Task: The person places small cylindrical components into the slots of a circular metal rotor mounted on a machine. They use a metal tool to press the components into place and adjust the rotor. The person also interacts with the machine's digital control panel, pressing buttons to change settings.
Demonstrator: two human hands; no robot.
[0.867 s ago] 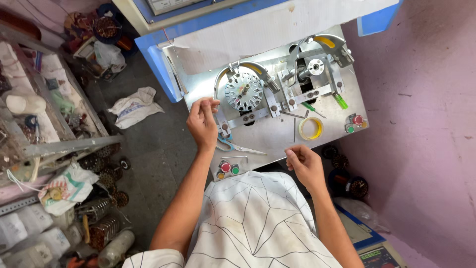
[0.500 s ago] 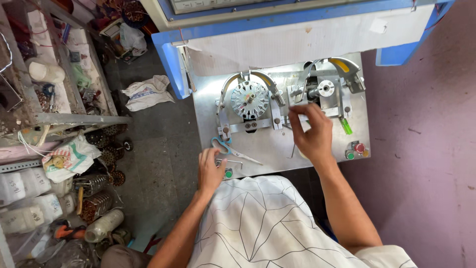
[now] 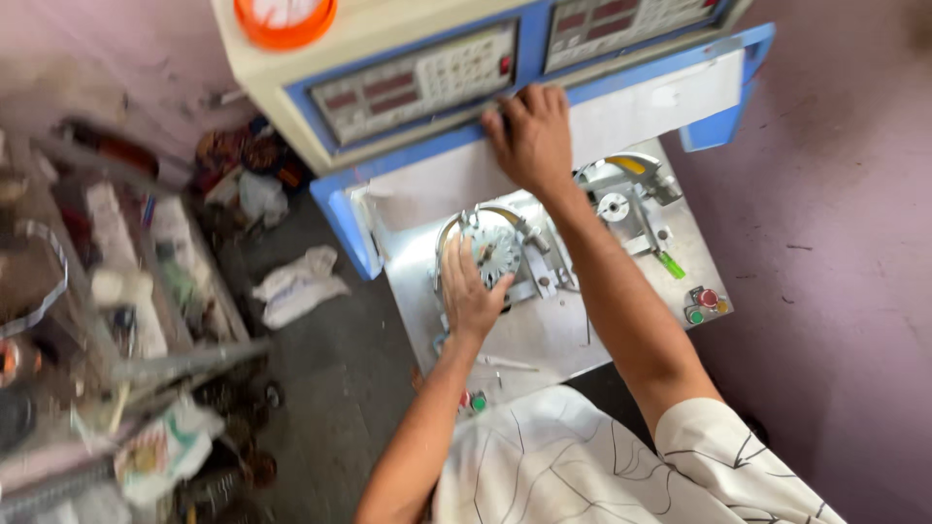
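My left hand (image 3: 469,296) rests on the round toothed metal wheel (image 3: 495,245) of a winding machine, fingers spread against its left side. Reaching up and forward, my right hand (image 3: 531,136) lies flat on the blue edge of the control panel (image 3: 417,85), just below its displays and keypad. Neither hand holds a loose object. The machine's shiny metal base plate (image 3: 544,335) carries a second small spindle (image 3: 614,206) with a yellow guard to the right of my right forearm.
Red and green push buttons (image 3: 706,303) sit at the plate's right edge; more buttons (image 3: 473,400) near its front. An orange lid (image 3: 284,17) lies on top of the panel. A cluttered shelf rack (image 3: 116,291) stands at left. Crumpled cloth (image 3: 296,284) lies on the floor.
My right hand rose from the right spindle to the control panel. My left hand moved from the plate's front edge up onto the toothed wheel. The camera tilted upward.
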